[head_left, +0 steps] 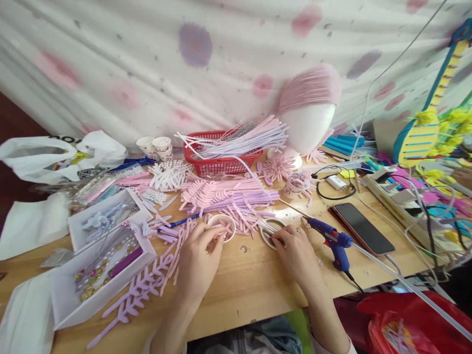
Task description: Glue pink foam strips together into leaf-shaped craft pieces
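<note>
My left hand (pixel 199 250) is at the near rim of a small paper cup (pixel 229 220). Its thumb and fingertips are pinched together; whatever lies between them is too small to make out. Short pink pieces lie inside the cup. To the right, my right hand (pixel 298 250) has its fingers curled on the handle loops of a pair of scissors (pixel 266 231) lying on the table. Behind the cup are pink and purple fuzzy stems (pixel 239 191), with cut pink pieces (pixel 241 220) beside it.
A blue glue gun (pixel 334 241) and a phone (pixel 363 227) lie to the right. A red basket (pixel 221 167) of stems and a white head form (pixel 308 125) stand behind. Boxes of beads (pixel 106 265) and purple twisted stems (pixel 136 290) are at left. Cables cross the right side.
</note>
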A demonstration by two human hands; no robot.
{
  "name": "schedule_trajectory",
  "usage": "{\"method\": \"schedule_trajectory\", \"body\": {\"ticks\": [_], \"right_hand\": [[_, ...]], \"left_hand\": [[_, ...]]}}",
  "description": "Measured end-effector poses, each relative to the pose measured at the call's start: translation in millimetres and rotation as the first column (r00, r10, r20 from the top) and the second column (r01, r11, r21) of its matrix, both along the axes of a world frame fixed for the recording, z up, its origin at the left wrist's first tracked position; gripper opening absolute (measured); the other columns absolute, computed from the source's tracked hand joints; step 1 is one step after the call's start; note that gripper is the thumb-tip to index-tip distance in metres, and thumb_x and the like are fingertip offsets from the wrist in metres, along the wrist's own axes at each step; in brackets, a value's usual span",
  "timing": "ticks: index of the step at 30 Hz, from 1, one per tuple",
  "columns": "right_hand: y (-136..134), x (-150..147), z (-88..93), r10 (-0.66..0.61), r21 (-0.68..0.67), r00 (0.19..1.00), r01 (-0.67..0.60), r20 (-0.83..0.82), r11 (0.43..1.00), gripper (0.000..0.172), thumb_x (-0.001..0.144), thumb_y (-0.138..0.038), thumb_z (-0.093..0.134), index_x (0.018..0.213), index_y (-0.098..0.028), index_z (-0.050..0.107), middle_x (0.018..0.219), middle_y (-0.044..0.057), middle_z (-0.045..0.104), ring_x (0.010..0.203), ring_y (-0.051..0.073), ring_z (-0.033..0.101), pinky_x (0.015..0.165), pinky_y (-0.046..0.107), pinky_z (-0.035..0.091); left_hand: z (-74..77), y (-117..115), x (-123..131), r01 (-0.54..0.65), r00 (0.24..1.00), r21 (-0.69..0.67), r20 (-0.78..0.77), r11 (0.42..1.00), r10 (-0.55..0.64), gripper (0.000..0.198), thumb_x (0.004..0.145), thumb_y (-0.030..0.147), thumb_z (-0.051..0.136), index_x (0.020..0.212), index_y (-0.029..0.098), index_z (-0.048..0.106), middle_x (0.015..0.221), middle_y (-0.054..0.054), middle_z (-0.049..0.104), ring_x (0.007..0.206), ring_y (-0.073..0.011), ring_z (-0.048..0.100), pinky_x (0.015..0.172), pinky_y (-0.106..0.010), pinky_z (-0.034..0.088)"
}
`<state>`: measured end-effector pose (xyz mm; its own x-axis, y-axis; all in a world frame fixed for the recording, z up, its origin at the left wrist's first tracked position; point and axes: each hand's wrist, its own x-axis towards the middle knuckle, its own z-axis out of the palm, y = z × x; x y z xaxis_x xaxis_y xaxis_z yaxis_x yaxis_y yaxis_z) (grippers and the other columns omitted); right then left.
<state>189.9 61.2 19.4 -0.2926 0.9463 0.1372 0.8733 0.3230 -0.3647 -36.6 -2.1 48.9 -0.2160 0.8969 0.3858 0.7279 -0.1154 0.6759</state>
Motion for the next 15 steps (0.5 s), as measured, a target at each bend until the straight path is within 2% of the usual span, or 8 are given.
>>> {"method": "schedule_trajectory", "body": {"ticks": [2, 4, 5, 7, 10, 12, 15], "right_hand": [[-1, 3, -1.4, -0.050, 0.012, 0.996, 0.051, -0.071, 0.999, 0.021, 0.087, -0.016, 0.047, 0.075, -0.017, 0.065, 0.081, 0.011, 0.064, 0.077, 0.027, 0.057, 0.072, 0.038, 0.041], [-4, 6, -2.7, -0.122, -0.024, 0.963, 0.120, -0.240, 0.992, 0.015, 0.087, -0.022, 0.048, 0.083, -0.018, 0.062, 0.085, 0.011, 0.065, 0.077, 0.027, 0.058, 0.071, 0.039, 0.042], [-6, 7, -3.0, -0.152, -0.066, 0.922, 0.137, -0.356, 0.988, 0.013, 0.088, -0.026, 0.049, 0.087, -0.019, 0.060, 0.086, 0.011, 0.066, 0.077, 0.027, 0.059, 0.070, 0.039, 0.044], [-10, 7, -2.7, -0.185, -0.161, 0.768, 0.107, -0.613, 0.981, 0.015, 0.089, -0.035, 0.051, 0.089, -0.021, 0.056, 0.085, 0.009, 0.066, 0.077, 0.025, 0.060, 0.070, 0.038, 0.046], [-18, 3, 0.1, -0.216, -0.266, 0.446, -0.050, -0.868, 0.963, 0.022, 0.087, -0.044, 0.058, 0.085, -0.022, 0.054, 0.077, 0.005, 0.065, 0.071, 0.019, 0.061, 0.067, 0.033, 0.049], [-22, -1, 2.8, -0.278, -0.330, 0.272, -0.171, -0.921, 0.928, 0.023, 0.083, -0.042, 0.066, 0.087, -0.022, 0.055, 0.073, 0.002, 0.063, 0.066, 0.016, 0.060, 0.064, 0.030, 0.049], [-27, -6, 6.5, -0.395, -0.410, 0.114, -0.324, -0.912, 0.853, 0.031, 0.077, -0.035, 0.074, 0.101, -0.023, 0.059, 0.075, 0.001, 0.063, 0.063, 0.014, 0.058, 0.062, 0.029, 0.049]], "left_hand": [[8.3, 8, 0, 0.083, 0.995, -0.102, -0.052, 0.991, -0.089, 0.021, 0.084, 0.011, 0.055, 0.092, 0.021, 0.072, 0.087, -0.003, 0.063, 0.083, -0.0173, 0.061, 0.075, -0.028, 0.046], [16.0, 17, 0, 0.120, 0.984, -0.214, -0.102, 0.969, -0.144, 0.023, 0.082, 0.008, 0.056, 0.088, 0.022, 0.073, 0.090, -0.003, 0.063, 0.084, -0.0184, 0.061, 0.076, -0.030, 0.046], [19.3, 22, 0, 0.133, 0.977, -0.261, -0.127, 0.956, -0.171, 0.024, 0.082, 0.008, 0.055, 0.087, 0.023, 0.073, 0.090, -0.003, 0.063, 0.085, -0.0189, 0.061, 0.076, -0.031, 0.045], [24.6, 29, 0, 0.156, 0.958, -0.332, -0.180, 0.930, -0.224, 0.025, 0.082, 0.007, 0.054, 0.084, 0.023, 0.073, 0.088, -0.003, 0.061, 0.085, -0.0200, 0.060, 0.076, -0.033, 0.044], [28.9, 36, 1, 0.198, 0.920, -0.386, -0.245, 0.901, -0.307, 0.024, 0.081, 0.006, 0.055, 0.080, 0.023, 0.072, 0.085, -0.003, 0.058, 0.086, -0.0212, 0.058, 0.076, -0.034, 0.043], [29.7, 38, 1, 0.237, 0.894, -0.401, -0.266, 0.885, -0.360, 0.023, 0.080, 0.006, 0.056, 0.079, 0.023, 0.072, 0.084, -0.003, 0.057, 0.085, -0.0215, 0.058, 0.075, -0.034, 0.042], [29.1, 39, 1, 0.271, 0.868, -0.418, -0.283, 0.867, -0.408, 0.022, 0.081, 0.008, 0.056, 0.077, 0.022, 0.072, 0.084, -0.004, 0.058, 0.085, -0.0219, 0.058, 0.075, -0.034, 0.041]]}}
